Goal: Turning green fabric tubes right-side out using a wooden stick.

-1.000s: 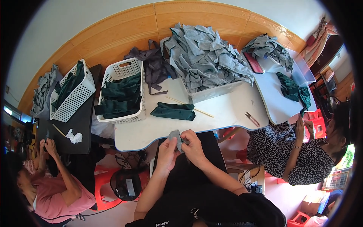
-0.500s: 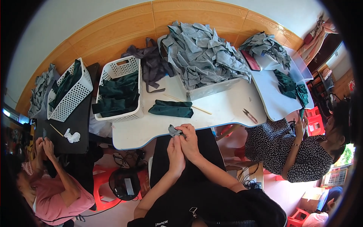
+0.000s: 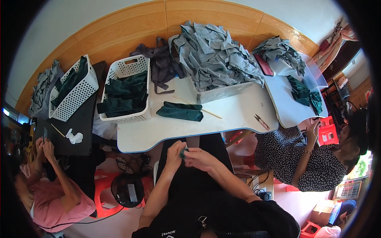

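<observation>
Small green cloth piece [image 3: 182, 153] between two hands, centre of frame, near the white table's [image 3: 158, 137] front edge.
Noted from where I stand: the left hand [image 3: 173, 156] is closed on the piece from its left; the right hand [image 3: 200, 159], slightly blurred, has its fingertips at the piece's right side, and whether they pinch it I cannot tell. Fingers hide much of the piece. Higher in the frame, apart from both hands, a folded dark green cloth [image 3: 180, 112] lies on the tabletop.

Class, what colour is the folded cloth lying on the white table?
The folded cloth is dark green, clearest in the head view.
</observation>
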`<state>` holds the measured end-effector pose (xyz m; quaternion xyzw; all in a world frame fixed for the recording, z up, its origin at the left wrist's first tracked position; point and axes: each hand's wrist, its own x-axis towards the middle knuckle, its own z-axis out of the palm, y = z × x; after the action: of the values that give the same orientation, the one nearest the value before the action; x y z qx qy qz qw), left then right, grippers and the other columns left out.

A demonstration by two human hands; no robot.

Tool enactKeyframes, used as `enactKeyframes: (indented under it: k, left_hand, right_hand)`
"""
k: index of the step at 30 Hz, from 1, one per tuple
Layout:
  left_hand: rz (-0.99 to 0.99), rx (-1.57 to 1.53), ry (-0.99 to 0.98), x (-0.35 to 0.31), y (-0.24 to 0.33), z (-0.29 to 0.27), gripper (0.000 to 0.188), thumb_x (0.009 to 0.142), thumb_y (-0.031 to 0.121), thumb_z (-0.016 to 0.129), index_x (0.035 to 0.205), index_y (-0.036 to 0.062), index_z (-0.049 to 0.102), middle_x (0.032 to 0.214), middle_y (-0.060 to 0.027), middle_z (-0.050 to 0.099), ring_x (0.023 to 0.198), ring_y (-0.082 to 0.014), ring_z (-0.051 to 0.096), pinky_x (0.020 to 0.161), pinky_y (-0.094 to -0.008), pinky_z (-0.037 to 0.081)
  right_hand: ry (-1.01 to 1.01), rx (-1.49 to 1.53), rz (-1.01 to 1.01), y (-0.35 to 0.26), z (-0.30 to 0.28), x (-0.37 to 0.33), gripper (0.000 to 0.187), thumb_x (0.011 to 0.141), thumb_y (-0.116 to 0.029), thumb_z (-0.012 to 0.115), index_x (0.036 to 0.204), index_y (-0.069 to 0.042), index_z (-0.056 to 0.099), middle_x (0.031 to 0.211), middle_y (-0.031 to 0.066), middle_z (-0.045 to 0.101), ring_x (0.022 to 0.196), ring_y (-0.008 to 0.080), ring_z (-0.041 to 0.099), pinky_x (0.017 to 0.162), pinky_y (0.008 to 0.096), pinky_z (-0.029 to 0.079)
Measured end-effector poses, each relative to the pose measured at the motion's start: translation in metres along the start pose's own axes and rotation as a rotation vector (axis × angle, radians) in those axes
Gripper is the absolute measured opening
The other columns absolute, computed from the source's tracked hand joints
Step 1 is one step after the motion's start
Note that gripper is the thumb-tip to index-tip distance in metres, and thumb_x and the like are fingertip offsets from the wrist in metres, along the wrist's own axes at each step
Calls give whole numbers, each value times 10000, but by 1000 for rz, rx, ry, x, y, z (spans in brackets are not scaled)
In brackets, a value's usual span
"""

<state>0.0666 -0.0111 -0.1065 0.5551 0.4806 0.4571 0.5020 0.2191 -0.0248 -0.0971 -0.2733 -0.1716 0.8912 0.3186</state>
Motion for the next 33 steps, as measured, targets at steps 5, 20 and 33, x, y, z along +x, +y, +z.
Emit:
enactKeyframes:
  k: [5,20,33]
  left_hand:
    - [6,-259,123,-14,27,-4,140,937,112,549,937,-6,624,908,-17,578,839,-96,546,760,-223,423]
    - [-87,-770,441,-6,46,-20,195,886,-15,610,1074,-64,623,937,-115,680,773,-162,670,699,-258,559]
    - [153,-250,104,-15,50,-14,337,834,-73,616,1166,-18,604,1168,-111,583,1075,-168,585,865,-259,473]
  right_hand:
    - [-425,231,160,-18,7,-17,353,981,-466,457,1076,-139,549,696,-72,378,495,18,330,691,300,431]
    - [27,-469,-309,-15,25,-24,644,944,-238,562,1494,-125,248,1122,48,592,973,118,548,886,277,413]
    - [80,101,-227,-67,35,-18,460,894,-123,589,1339,-116,470,987,59,644,859,149,616,724,276,476]
